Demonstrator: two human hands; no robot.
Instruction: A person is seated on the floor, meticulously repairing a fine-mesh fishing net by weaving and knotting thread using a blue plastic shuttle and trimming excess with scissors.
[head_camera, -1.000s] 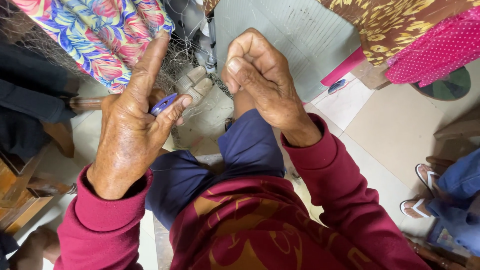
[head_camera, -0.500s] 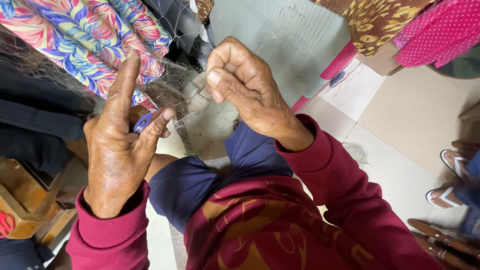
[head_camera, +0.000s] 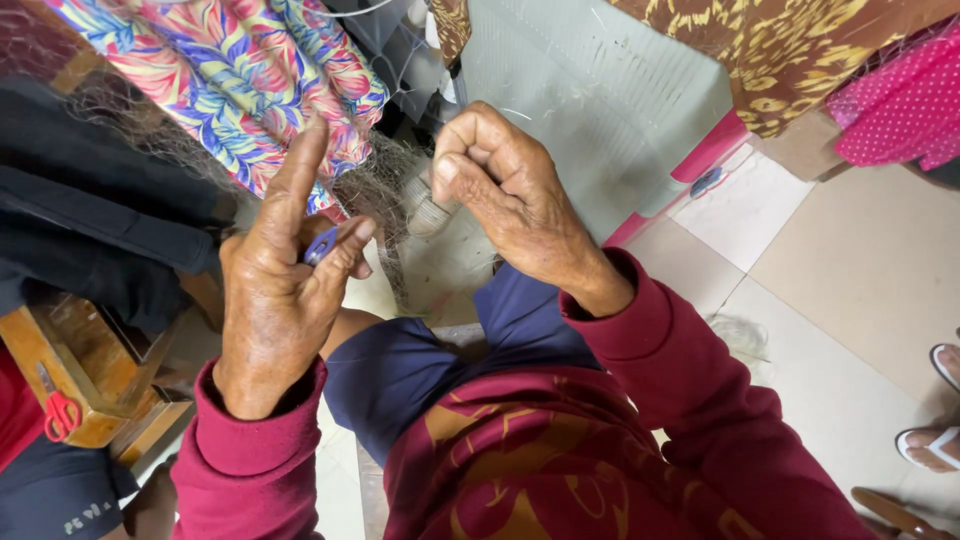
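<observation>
Left hand (head_camera: 275, 310) pinched a small blue shuttle (head_camera: 320, 245) between thumb and middle finger, index finger straight up at 12 o'clock. Right hand (head_camera: 505, 190) was a closed grip, apparently on thread; the strand itself was too thin to see. Net (head_camera: 385, 185) hung between the hands, at 1 o'clock from the shuttle. Versus a second ago: the hands had spread a little and the net was more in view, so the mesh work looked ongoing. Floral cloth (head_camera: 240, 80) at 11, wooden box (head_camera: 70, 365) at 8.
</observation>
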